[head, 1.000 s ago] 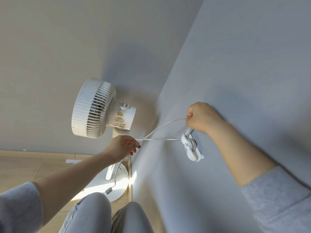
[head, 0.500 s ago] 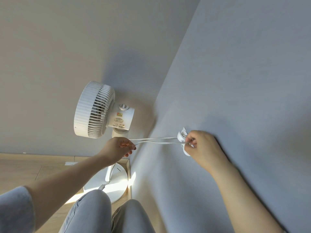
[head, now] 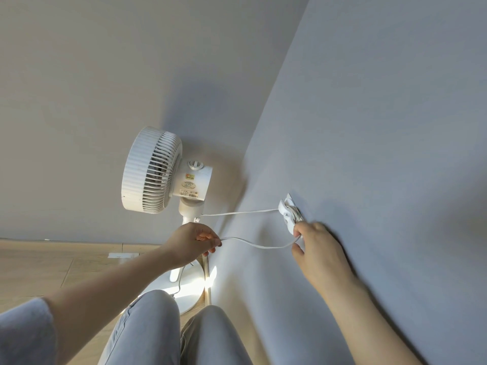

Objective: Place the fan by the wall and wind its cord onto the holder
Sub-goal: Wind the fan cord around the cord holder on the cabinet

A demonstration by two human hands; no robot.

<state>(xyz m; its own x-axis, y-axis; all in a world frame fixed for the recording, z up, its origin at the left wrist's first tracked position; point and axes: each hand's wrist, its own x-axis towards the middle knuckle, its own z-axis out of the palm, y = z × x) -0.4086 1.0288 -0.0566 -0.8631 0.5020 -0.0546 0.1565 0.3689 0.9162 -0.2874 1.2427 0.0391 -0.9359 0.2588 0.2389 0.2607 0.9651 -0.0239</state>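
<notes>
While the person crouches with both knees (head: 158,330) at the bottom of the view, the two hands work the cord (head: 259,246) between them. The left hand (head: 193,242) pinches the cord in curled fingertips just in front of the fan's stem. From there the free length drops toward the round base (head: 189,288) on the floor (head: 52,264). The right hand (head: 315,245) pinches the same cord just under the holder (head: 284,208), so a slack, sagging span hangs between the hands.

The holder sits on the grey wall (head: 369,127) and already carries several turns. A second strand runs nearly taut from it back to the fan's neck.

The fan (head: 151,171) stands upright in the corner, close to both walls, so placing looks done and winding is under way.

The risks, as I judge them, come from tension. A hard pull on the taut strand could tip the light fan or drag the holder off the wall. Too little tension could let a loose turn slip off the holder's lobes. The trailing end could also catch on the base.
</notes>
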